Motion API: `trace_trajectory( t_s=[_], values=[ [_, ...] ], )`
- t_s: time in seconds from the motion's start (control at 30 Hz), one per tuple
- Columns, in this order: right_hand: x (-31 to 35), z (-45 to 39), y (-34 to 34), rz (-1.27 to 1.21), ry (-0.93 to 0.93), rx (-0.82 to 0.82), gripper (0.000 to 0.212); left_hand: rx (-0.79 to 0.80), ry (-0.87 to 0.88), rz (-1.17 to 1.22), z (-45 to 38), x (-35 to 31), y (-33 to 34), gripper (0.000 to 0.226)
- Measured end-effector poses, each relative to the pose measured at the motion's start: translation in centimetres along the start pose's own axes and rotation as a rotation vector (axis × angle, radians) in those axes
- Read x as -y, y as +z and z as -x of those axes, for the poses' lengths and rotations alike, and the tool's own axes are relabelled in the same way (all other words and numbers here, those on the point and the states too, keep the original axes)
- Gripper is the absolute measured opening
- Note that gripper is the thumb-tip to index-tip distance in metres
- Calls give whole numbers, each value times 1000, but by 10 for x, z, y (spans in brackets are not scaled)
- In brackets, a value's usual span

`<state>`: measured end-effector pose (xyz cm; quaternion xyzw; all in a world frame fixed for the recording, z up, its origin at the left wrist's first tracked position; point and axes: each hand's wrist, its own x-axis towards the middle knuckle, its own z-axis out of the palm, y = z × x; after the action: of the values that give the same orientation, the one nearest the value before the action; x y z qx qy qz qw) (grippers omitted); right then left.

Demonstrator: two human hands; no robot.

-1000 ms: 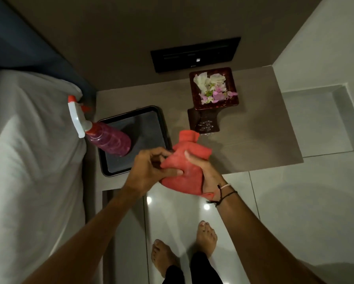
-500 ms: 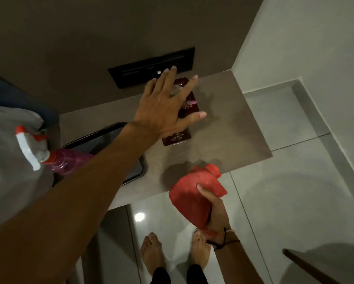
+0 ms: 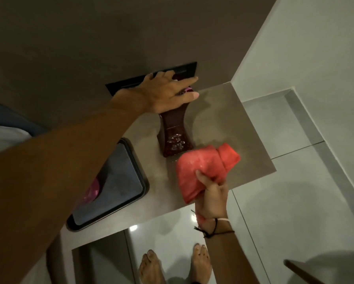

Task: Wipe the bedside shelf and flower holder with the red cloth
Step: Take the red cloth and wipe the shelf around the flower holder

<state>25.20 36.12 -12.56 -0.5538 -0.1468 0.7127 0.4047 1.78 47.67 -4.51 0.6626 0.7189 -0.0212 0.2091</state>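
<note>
The dark red flower holder (image 3: 175, 131) stands on the grey bedside shelf (image 3: 229, 117), near the back wall. My left hand (image 3: 163, 93) lies over its top with the fingers wrapped around the rim, and it hides most of the flowers. My right hand (image 3: 212, 196) grips the bunched red cloth (image 3: 202, 169) above the shelf's front part. The cloth hangs just in front of the holder's base; whether it touches it I cannot tell.
A black tray (image 3: 118, 181) sits on the shelf to the left, with a pink spray bottle (image 3: 92, 191) mostly hidden behind my left arm. A black wall panel (image 3: 184, 67) is behind the holder. The white bed (image 3: 1, 134) lies far left, and my bare feet (image 3: 176, 265) stand on the tiled floor.
My left hand let go of the cloth, reached to the flower holder and closed over its top. My right hand carried the cloth forward over the shelf, close to the holder's base.
</note>
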Motion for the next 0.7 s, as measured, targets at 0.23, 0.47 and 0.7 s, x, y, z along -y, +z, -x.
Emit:
trace_trajectory(
  t_s=[0.23,0.47,0.7],
  values=[
    [-5,-29,53,132,-531,-212,62,-45,31,-31,0,-3,7,82],
    [-58,-80,69,1168,-1132,88,55,-31,32,-5,-12,3,5,69],
    [-73,-88,21,1613,-1228,170,50,-2,34,61,-12,2,-4,66]
  ],
)
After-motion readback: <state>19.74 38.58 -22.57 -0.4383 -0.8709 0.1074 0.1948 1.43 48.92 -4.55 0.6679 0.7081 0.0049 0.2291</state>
